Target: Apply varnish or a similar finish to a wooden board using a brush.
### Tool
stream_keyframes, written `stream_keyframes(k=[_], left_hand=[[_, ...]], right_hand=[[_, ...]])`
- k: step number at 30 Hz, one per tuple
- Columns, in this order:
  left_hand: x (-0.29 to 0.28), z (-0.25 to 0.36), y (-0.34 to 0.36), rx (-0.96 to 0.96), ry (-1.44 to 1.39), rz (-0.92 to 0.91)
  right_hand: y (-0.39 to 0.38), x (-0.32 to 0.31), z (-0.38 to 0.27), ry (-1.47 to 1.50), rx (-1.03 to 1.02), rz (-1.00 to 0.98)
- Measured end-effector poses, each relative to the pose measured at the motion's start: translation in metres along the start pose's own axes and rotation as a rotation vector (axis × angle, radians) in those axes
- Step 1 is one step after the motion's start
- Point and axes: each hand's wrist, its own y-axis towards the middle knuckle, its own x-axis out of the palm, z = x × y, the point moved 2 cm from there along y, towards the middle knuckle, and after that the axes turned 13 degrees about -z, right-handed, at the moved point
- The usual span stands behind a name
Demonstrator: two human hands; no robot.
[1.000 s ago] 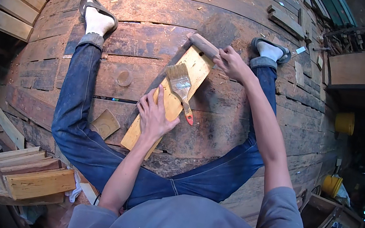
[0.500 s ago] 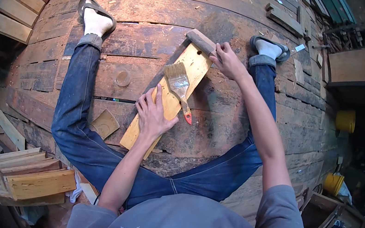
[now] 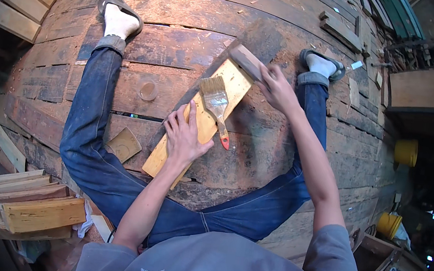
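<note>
A yellow wooden board [image 3: 157, 156] lies slantwise on the floor between my legs. My left hand [image 3: 182, 137] rests on its near half, fingers stretched out. At the far end, my right hand [image 3: 280, 90] is closed round one end of a grey-brown sanding block [image 3: 246, 61], which lies across the board; motion blurs the fingers slightly. Between my hands a flat paintbrush [image 3: 215, 100] rests on the board, bristles away from me, its red-tipped handle reaching past the right edge.
A small round cup [image 3: 148, 91] and a square wooden piece [image 3: 124, 145] sit left of the board. Stacked yellow boards [image 3: 42, 214] stand at the lower left. Yellow buckets [image 3: 406, 152] line the right side. Wooden beams [image 3: 341, 32] lie at the far right. Sawdust covers the planks.
My right hand and the sanding block have shifted nearer to me and rightward, covering the hole at the board's far end. My left hand and the paintbrush stay in place on the board.
</note>
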Motion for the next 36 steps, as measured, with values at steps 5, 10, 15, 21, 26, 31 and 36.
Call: stream_keyframes(k=[5, 10, 15, 21, 26, 31, 36], left_hand=[[0.002, -0.001, -0.002, 0.011, 0.005, 0.026], [0.001, -0.002, 0.0, 0.008, -0.008, 0.008], [0.002, -0.001, -0.001, -0.004, 0.031, 0.014], [0.002, -0.001, 0.001, 0.027, 0.023, 0.046], [0.003, -0.001, 0.0, 0.017, 0.014, 0.044], [0.001, -0.001, 0.0, 0.015, 0.005, 0.015], [0.001, -0.001, -0.001, 0.006, 0.032, 0.009]], right_hand=[[0.016, 0.006, 0.011, 0.087, 0.03, -0.038], [-0.045, -0.005, 0.017, 0.157, 0.037, -0.021], [-0.03, -0.004, 0.015, 0.118, 0.088, -0.068], [0.032, 0.011, 0.015, 0.114, -0.012, -0.02], [-0.03, 0.0, 0.014, 0.144, 0.026, -0.073], [-0.064, -0.01, -0.007, 0.055, 0.132, -0.037], [-0.025, 0.009, -0.03, -0.065, 0.037, -0.002]])
